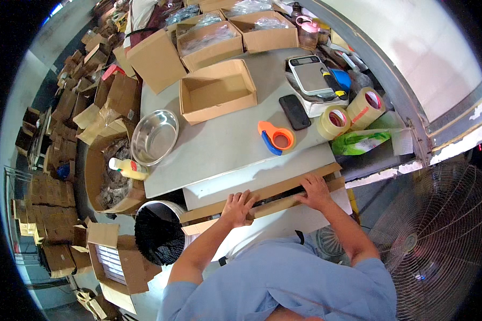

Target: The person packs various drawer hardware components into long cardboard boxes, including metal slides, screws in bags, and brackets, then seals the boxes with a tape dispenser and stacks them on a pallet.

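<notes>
A long, narrow cardboard box (276,206) lies at the near edge of the table, in front of my body. A dark gap runs along its top between the two long flaps; what is inside cannot be made out. My left hand (237,207) grips the box left of its middle, fingers across the top and thumb on the near flap. Toward the right end, my right hand (315,192) holds it in the same way, fingers at the far flap and thumb at the near one.
Beyond lie an orange tape dispenser (281,138), a phone (294,112), tape rolls (334,123), a scale (311,75), an open carton (218,109) and a steel bowl (155,137). A white bucket (183,209) with black material stands left; a large fan (412,243) stands right.
</notes>
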{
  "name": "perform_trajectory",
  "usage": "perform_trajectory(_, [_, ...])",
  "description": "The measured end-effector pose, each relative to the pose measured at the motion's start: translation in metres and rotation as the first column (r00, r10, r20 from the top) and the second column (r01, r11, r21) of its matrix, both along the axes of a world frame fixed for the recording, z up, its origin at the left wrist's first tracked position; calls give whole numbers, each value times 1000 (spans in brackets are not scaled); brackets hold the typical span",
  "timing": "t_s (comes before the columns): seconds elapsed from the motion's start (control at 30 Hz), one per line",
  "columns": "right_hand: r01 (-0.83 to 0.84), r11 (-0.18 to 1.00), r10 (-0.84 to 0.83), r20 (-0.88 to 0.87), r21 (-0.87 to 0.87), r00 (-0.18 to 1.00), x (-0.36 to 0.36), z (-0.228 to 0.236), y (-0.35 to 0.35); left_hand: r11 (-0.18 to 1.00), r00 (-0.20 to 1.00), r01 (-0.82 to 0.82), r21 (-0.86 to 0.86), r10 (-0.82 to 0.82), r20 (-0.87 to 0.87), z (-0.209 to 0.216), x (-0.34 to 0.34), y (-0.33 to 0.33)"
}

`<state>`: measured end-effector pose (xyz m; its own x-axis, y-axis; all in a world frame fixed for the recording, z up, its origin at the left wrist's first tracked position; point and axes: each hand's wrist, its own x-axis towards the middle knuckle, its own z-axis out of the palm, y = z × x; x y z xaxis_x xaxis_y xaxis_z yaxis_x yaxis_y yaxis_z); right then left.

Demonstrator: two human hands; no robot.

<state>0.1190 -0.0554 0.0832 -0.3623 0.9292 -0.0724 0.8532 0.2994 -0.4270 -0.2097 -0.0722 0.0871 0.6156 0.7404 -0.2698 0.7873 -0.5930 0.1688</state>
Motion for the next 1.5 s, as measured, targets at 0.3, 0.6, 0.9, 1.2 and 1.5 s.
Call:
perform_trajectory(0.3, [-247, 965, 261, 386, -86, 885, -3, 11, 32, 995, 997, -72, 62, 71, 27, -23, 9, 6])
perform_trajectory(0.6, [-286, 948, 317, 341, -139, 885, 4, -8, 32, 985, 984, -174, 18, 174, -37, -26, 20, -9])
perform_trajectory(0.9, [-234, 971, 239, 355, -57, 904, 0, -16, 12, 991, 989, -131, 25, 133, -72, -20, 23, -15])
perform_trajectory(1.2, [-290, 943, 330, 333, -164, 884, -11, 9, 44, 996, 994, -88, 21, 87, 61, -21, 24, 4])
perform_trajectory(1.5, [-59, 962, 122, -228, 266, 966, -65, 59, 115, 987, 984, 119, 104, -131, 122, -28, 101, 22])
